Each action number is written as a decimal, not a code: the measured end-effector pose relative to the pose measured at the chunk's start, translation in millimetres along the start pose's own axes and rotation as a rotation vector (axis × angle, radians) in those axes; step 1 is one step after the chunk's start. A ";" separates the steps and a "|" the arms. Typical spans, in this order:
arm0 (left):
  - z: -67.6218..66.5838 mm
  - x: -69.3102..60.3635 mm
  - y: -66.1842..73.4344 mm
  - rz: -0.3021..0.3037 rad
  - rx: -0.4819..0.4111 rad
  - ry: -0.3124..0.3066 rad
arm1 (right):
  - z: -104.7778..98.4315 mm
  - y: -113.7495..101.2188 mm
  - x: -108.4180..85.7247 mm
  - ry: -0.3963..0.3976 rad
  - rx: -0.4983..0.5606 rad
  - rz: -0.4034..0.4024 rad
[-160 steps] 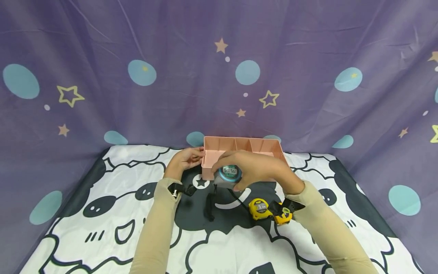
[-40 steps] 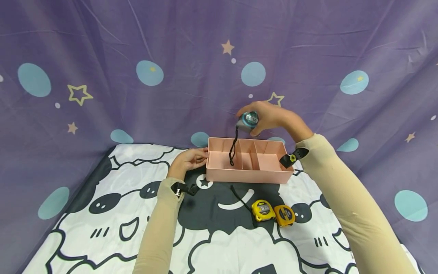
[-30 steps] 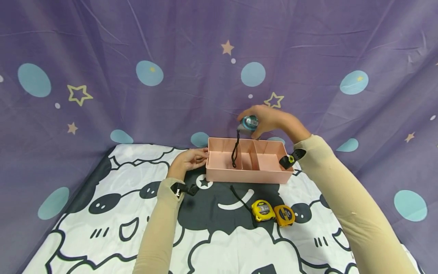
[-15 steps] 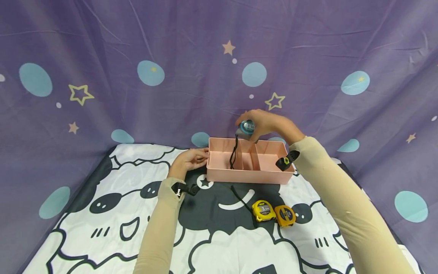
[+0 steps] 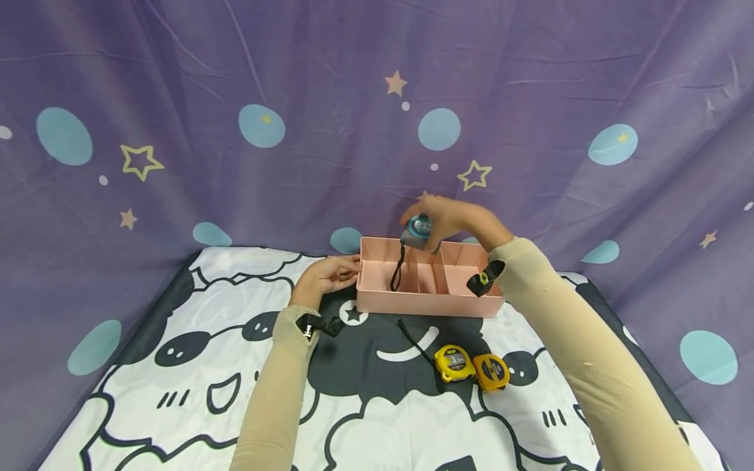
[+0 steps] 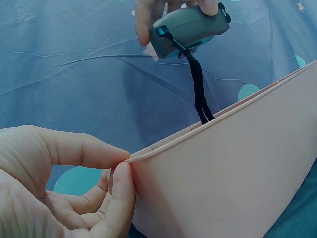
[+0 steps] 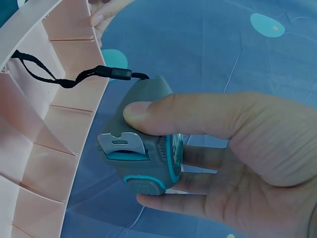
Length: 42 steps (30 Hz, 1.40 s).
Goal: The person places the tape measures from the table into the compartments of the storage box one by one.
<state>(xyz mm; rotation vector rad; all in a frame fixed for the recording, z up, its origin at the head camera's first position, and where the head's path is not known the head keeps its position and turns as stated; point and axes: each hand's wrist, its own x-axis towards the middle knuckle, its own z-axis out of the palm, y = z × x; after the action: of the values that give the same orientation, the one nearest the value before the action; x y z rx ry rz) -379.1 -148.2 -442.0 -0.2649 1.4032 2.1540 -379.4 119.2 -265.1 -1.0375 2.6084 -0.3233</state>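
Observation:
A grey and blue tape measure is gripped by my right hand above the back rim of the pink divided box. Its black wrist strap dangles into the box's left compartment. In the right wrist view my thumb lies across the grey case, with the metal end hook facing the camera. My left hand is at the box's left end. The left wrist view shows thumb and finger pinching the pink rim.
Two yellow tape measures lie side by side in front of the box: one with a black strap, the other to its right. A cartoon-print cloth covers the table. Behind the box hangs a purple curtain.
Over the last second my right hand has lowered the grey and blue tape measure and shifted slightly left. Earlier it was in front of the box. My left hand stays on the box.

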 end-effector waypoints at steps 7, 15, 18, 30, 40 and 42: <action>0.9 0.2 -0.6 0.006 0.002 0.009 | 0.6 0.3 6.4 -0.026 -0.004 0.004; 3.8 -1.7 -0.1 0.000 0.017 0.016 | 5.7 0.9 15.0 -0.061 0.017 0.025; 4.2 -2.0 0.1 -0.001 0.013 0.018 | 7.2 -0.4 17.8 -0.075 0.018 0.047; 6.3 -1.4 -0.4 0.001 0.025 0.025 | 19.7 -3.1 29.3 -0.100 0.020 0.101; 6.7 0.2 -0.7 -0.005 0.020 0.034 | 26.8 -3.1 37.7 -0.119 0.063 0.098; 6.7 0.3 -0.9 -0.005 0.023 0.034 | 27.8 -3.2 39.0 -0.131 0.095 0.102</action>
<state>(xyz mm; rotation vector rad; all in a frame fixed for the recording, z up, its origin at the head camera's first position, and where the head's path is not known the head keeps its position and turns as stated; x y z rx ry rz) -378.1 -141.9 -439.9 -0.2967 1.4435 2.1378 -394.0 87.2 -297.8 -0.8610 2.4920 -0.3399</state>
